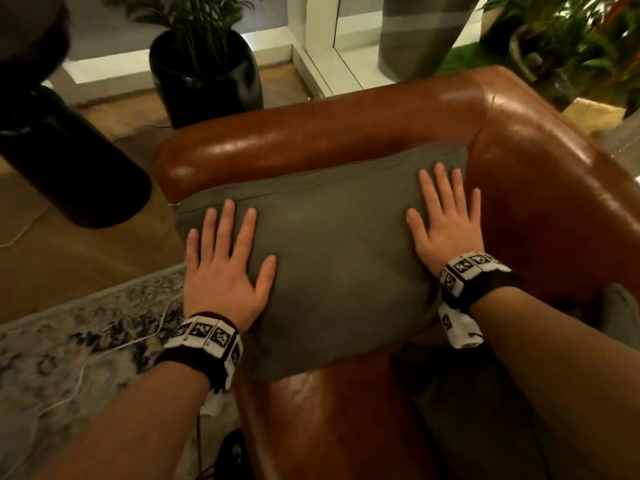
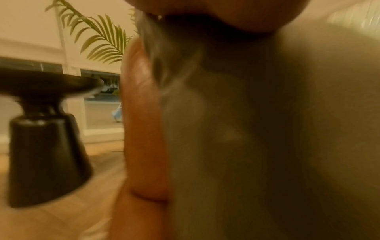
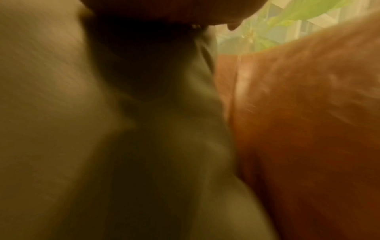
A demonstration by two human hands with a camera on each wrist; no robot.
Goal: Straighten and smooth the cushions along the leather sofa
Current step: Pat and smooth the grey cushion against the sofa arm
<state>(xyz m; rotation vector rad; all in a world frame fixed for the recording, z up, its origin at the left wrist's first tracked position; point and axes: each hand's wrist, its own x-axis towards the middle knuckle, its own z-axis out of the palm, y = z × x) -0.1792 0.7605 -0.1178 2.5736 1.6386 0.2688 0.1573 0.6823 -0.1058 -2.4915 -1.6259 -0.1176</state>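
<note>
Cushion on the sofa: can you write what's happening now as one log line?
step: smoothing | left hand: flat on grey cushion | right hand: flat on it | cushion: propped in corner of leather sofa

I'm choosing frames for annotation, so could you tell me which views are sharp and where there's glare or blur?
Head view: mostly sharp, warm dim light, glare on the leather sofa beside the grey cushion. Left wrist view: heavily blurred, cushion smeared. Right wrist view: blurred too, with a dark shadow at the top centre.
</note>
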